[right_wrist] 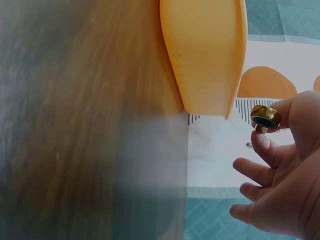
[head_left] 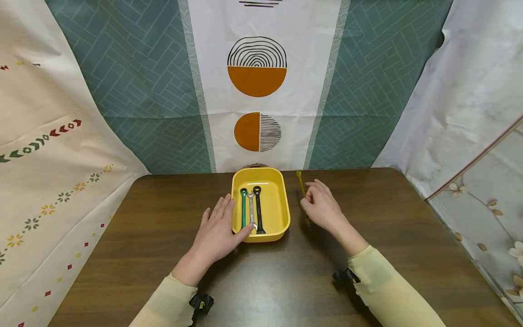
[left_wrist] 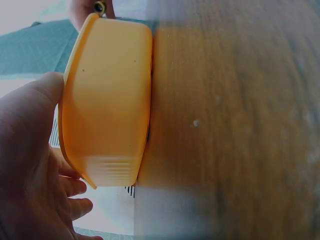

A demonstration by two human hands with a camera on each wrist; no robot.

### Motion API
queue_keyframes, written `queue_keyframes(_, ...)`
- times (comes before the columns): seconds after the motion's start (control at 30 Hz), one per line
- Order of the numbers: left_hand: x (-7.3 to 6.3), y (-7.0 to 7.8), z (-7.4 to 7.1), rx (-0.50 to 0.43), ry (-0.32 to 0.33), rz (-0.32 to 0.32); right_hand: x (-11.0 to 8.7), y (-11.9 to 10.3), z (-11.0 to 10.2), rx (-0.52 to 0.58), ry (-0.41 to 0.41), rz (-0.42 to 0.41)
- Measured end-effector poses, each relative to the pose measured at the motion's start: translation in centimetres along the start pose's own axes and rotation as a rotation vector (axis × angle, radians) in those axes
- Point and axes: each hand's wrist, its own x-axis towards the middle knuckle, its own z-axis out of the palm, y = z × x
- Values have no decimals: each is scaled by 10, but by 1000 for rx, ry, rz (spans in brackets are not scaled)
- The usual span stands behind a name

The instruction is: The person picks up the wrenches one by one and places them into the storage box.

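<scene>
A yellow tray [head_left: 279, 190] stands on the table with a green wrench [head_left: 244, 206], a silver wrench [head_left: 251, 211] and a black wrench [head_left: 258, 211] lying side by side in it. My left hand [head_left: 216, 231] rests against the tray's near left corner, fingers stretched along its left side and thumb over the near rim. To the right of the tray, my right hand [head_left: 324, 206] pinches a gold-coloured wrench [head_left: 301, 184] between thumb and index finger. In the right wrist view that wrench's ring end [right_wrist: 265, 116] faces the camera, and the other fingers are loosely bent.
The brown wooden table [head_left: 261, 290] reaches back to a patterned cloth [head_left: 155, 91] hanging behind it. White cloth [head_left: 470, 113] hangs along the right side, and a cream patterned cloth [head_left: 61, 159] along the left. Dark wrist mounts [head_left: 201, 303] sit on both sleeves.
</scene>
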Motion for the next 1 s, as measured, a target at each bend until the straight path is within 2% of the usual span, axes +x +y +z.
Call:
queue_keyframes(0.33, 0, 1, 0, -10, 3, -1, -1, -16, 4, 54, 7, -1)
queue_keyframes(1.0, 0, 0, -1, -4, 7, 8, 1, -42, 22, 54, 18, -45)
